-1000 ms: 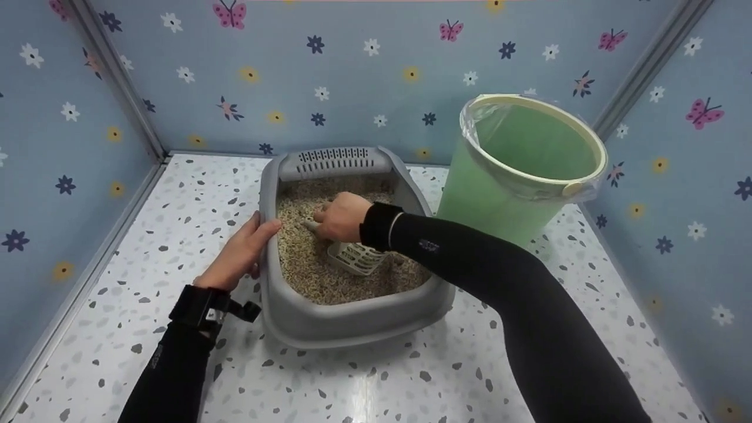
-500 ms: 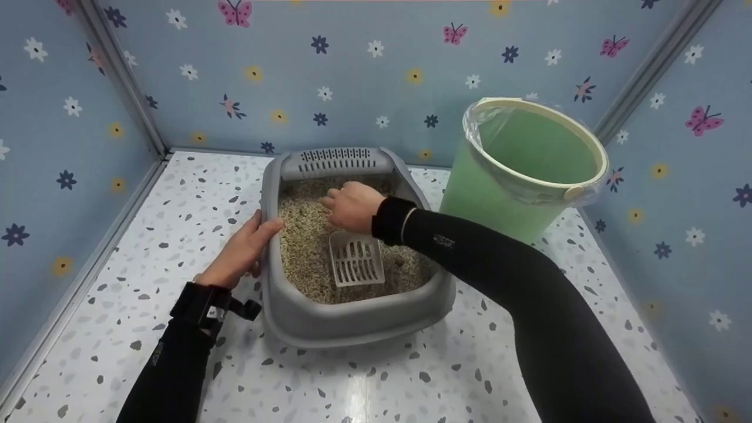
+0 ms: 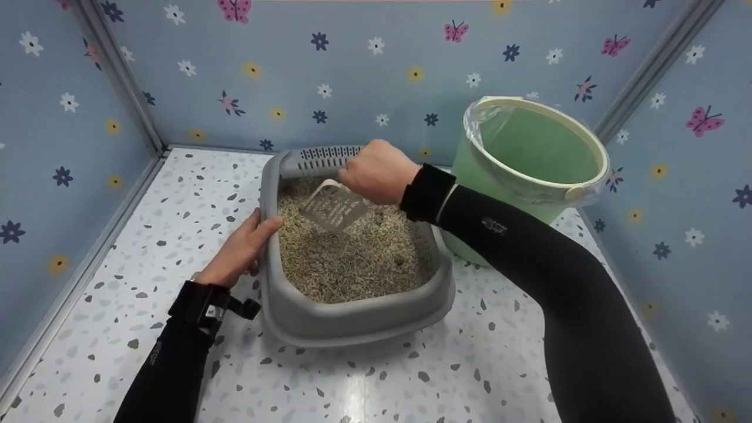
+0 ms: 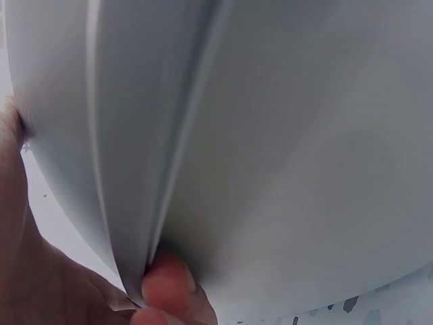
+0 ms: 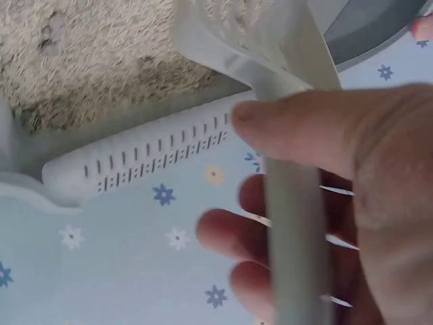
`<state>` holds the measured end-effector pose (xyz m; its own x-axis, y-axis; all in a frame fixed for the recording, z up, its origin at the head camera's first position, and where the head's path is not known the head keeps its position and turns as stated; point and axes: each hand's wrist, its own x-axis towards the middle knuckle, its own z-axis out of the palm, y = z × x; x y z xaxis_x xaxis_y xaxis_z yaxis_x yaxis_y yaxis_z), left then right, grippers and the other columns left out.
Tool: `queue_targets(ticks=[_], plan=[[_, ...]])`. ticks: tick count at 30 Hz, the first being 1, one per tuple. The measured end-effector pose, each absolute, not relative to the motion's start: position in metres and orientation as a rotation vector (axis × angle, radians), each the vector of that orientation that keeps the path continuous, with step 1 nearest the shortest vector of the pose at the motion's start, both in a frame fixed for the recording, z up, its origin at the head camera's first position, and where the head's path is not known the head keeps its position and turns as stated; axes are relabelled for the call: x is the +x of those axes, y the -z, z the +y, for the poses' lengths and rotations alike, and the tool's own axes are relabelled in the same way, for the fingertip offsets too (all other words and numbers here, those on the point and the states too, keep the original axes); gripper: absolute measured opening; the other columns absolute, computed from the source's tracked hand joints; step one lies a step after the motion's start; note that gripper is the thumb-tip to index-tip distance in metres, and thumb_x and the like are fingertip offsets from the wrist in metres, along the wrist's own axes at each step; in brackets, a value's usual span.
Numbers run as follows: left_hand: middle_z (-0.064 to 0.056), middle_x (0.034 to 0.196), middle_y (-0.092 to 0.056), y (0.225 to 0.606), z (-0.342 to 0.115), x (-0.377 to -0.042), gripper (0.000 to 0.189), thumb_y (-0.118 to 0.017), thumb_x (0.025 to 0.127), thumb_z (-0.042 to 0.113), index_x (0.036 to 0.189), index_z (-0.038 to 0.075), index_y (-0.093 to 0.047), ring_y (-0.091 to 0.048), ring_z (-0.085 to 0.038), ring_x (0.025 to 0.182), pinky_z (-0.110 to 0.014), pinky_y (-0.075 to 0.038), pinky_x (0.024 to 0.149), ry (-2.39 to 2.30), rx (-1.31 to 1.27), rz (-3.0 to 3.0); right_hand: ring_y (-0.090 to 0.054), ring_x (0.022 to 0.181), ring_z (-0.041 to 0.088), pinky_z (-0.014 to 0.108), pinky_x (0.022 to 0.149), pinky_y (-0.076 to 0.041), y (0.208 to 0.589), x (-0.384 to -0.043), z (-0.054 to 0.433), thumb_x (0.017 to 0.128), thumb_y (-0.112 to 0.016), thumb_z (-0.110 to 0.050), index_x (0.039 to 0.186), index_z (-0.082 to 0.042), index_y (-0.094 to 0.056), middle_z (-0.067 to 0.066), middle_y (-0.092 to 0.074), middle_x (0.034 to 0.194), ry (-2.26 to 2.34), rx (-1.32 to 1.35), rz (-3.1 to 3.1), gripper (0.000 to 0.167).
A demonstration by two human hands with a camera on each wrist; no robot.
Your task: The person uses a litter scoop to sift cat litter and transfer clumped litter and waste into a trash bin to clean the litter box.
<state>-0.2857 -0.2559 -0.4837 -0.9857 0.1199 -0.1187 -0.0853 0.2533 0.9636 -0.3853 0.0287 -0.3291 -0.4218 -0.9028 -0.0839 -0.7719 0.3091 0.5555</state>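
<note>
A grey litter box [image 3: 352, 326] filled with tan cat litter [image 3: 352, 264] stands on the floor. My left hand [image 3: 239, 249] grips its left rim, thumb on top and fingers curled beneath the lip, as the left wrist view shows. Over the far part of the litter, my right hand [image 3: 379, 173] holds a pale slotted litter scoop [image 3: 335, 205] by its handle. In the right wrist view the thumb lies along the handle [image 5: 294, 237] and the fingers curl behind it. The scoop's head hangs tilted above the litter. A dark clump [image 3: 399, 259] lies on the litter at right.
A green bin [image 3: 529, 147] with a clear liner stands right of the box, close behind my right forearm. Blue flowered walls [image 3: 376, 76] enclose the back and both sides. The white speckled floor [image 3: 440, 376] extends in front.
My right hand has lifted the scoop from the litter and moved it up toward the back of the box, turning its head leftward. The left hand keeps its place on the rim.
</note>
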Motion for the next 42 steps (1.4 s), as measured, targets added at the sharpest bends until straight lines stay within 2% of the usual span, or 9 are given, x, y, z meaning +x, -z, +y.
queue_targets(ticks=[4,9,12,16,21,29,33,37,42], plan=[[-0.009,0.089,-0.054,0.486,-0.256,-0.285,0.086,-0.054,0.11,0.07,0.18,0.033,-0.022,-0.044,-0.016,0.059,-0.027,-0.039,0.046,-1.847,0.03,2.333,-0.025,0.055,0.012,0.028,0.045,-0.025,0.35,-0.39,0.021,0.106,-0.05,0.007,0.08,-0.014,-0.038,-0.004,-0.028,0.063,0.854,1.495,-2.27,0.036],[-0.009,0.087,-0.055,0.488,-0.255,-0.285,0.082,-0.055,0.11,0.068,0.179,0.032,-0.026,-0.043,-0.015,0.057,-0.027,-0.038,0.044,-1.86,0.04,2.332,-0.031,0.058,0.015,0.031,0.048,-0.029,0.384,-0.398,0.012,0.116,-0.044,-0.003,0.093,-0.01,-0.054,0.0,-0.041,0.069,0.855,1.445,-2.3,0.026],[-0.007,0.085,-0.057,0.488,-0.254,-0.285,0.082,-0.055,0.11,0.069,0.178,0.03,-0.028,-0.044,-0.014,0.057,-0.025,-0.038,0.044,-1.859,0.044,2.327,-0.033,0.063,0.018,0.033,0.051,-0.039,0.402,-0.4,0.006,0.122,-0.037,-0.012,0.102,-0.008,-0.062,0.005,-0.055,0.081,0.911,1.406,-2.343,0.032],[-0.006,0.084,-0.056,0.487,-0.254,-0.285,0.081,-0.055,0.11,0.07,0.176,0.03,-0.031,-0.044,-0.014,0.058,-0.025,-0.037,0.044,-1.865,0.044,2.33,-0.032,0.068,0.02,0.031,0.059,-0.057,0.42,-0.402,-0.001,0.122,-0.035,-0.016,0.116,-0.003,-0.068,0.01,-0.064,0.1,0.981,1.392,-2.342,0.037],[-0.005,0.081,-0.056,0.486,-0.255,-0.285,0.08,-0.055,0.111,0.068,0.177,0.03,-0.03,-0.045,-0.014,0.057,-0.027,-0.038,0.042,-1.852,0.049,2.352,-0.028,0.069,0.019,0.03,0.06,-0.061,0.435,-0.41,-0.003,0.123,-0.034,-0.018,0.134,0.003,-0.066,0.01,-0.062,0.108,0.957,1.373,-2.311,0.04],[-0.006,0.083,-0.056,0.487,-0.253,-0.284,0.083,-0.056,0.11,0.068,0.178,0.029,-0.027,-0.046,-0.015,0.057,-0.028,-0.04,0.042,-1.852,0.044,2.342,-0.03,0.069,0.019,0.029,0.06,-0.063,0.452,-0.428,0.002,0.124,-0.035,-0.021,0.146,0.005,-0.062,0.012,-0.061,0.11,0.931,1.36,-2.276,0.043],[-0.012,0.091,-0.061,0.486,-0.251,-0.284,0.087,-0.056,0.109,0.071,0.179,0.032,-0.024,-0.049,-0.016,0.059,-0.027,-0.04,0.042,-1.859,0.036,2.33,-0.046,0.074,0.021,0.031,0.064,-0.063,0.454,-0.432,0.007,0.125,-0.035,-0.026,0.158,0.003,-0.055,0.016,-0.063,0.121,0.982,1.382,-2.272,0.048],[-0.018,0.103,-0.064,0.484,-0.254,-0.284,0.088,-0.056,0.108,0.072,0.18,0.037,-0.02,-0.051,-0.018,0.061,-0.028,-0.04,0.044,-1.857,0.03,2.32,-0.062,0.092,0.026,0.035,0.073,-0.062,0.449,-0.44,0.01,0.125,-0.034,-0.029,0.17,-0.003,-0.044,0.02,-0.06,0.137,1.023,1.437,-2.262,0.052],[-0.015,0.1,-0.064,0.486,-0.256,-0.285,0.089,-0.056,0.108,0.073,0.18,0.038,-0.018,-0.051,-0.018,0.062,-0.029,-0.04,0.044,-1.845,0.017,2.333,-0.064,0.101,0.029,0.038,0.08,-0.062,0.45,-0.453,0.008,0.125,-0.034,-0.025,0.171,-0.005,-0.042,0.02,-0.059,0.139,0.967,1.52,-2.209,0.051]])
